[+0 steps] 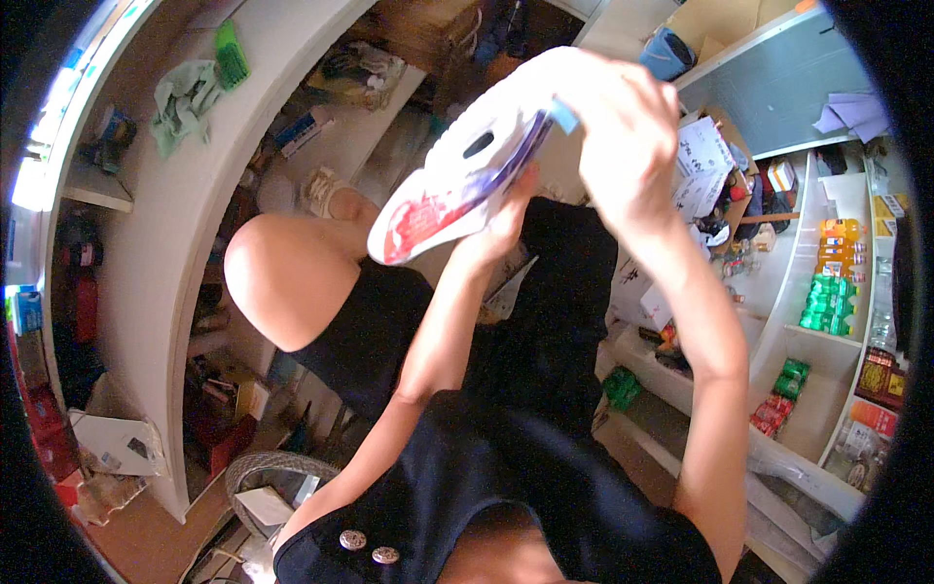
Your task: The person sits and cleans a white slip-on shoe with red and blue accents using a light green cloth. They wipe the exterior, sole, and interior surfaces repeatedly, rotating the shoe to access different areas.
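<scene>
A white sneaker (452, 161) is raised in front of me with its chunky sole turned toward me. The sole has a red patch at the lower end, a dark oval opening in the middle and a purple band along one side. My left hand (504, 222) grips it from below, its fingers partly hidden behind it. Close against the upper right of the sneaker, my right hand (628, 136) is closed and blurred. A small light-blue thing (563, 115) shows at its fingertips, too smeared to name.
A white counter (219, 156) curves along the left, bearing a green brush (232, 55) and a pale cloth (185, 102). At right, shelves hold orange bottles (842, 248) and green bottles (827, 304). A bicycle wheel (238, 477) stands low on the left, near my bare knee (282, 277).
</scene>
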Tool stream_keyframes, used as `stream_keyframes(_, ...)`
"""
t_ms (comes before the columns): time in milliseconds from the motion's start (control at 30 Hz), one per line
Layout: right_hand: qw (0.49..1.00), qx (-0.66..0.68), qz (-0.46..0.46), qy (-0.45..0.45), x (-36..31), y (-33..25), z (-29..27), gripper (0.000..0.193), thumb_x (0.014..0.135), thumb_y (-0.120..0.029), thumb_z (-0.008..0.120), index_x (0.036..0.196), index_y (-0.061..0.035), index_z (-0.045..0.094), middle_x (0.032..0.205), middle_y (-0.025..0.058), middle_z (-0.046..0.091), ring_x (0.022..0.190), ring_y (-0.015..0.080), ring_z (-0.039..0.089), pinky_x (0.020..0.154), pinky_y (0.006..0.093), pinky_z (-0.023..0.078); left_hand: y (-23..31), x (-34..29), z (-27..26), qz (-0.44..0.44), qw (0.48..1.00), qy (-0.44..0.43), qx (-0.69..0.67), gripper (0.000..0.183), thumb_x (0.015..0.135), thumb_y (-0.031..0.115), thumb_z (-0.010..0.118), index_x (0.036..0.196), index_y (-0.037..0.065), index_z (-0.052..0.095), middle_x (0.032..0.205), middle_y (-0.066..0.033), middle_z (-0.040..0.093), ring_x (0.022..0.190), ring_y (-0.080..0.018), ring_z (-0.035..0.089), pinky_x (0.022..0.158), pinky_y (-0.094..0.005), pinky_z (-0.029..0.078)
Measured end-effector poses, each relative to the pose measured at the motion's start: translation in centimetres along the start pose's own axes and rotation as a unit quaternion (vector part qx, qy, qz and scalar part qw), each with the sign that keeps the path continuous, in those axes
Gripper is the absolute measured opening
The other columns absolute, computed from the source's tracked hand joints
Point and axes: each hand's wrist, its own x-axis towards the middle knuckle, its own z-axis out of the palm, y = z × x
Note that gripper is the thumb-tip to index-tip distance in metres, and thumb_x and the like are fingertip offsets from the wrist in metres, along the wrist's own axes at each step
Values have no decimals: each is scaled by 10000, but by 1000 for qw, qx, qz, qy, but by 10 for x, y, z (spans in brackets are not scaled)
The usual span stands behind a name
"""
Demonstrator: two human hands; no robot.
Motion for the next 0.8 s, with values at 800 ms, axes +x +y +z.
stream_keyframes(800,997,32,-5,-71,11,-5,-8,193,811,-57,580,963,-99,692,967,38,694,872,190,630,729,328,431,-3,4,-2,-11,997,31,-65,517,938,234,565,1416,108,416,1472,-125,395,1380,-289,329,1156,-427,200)
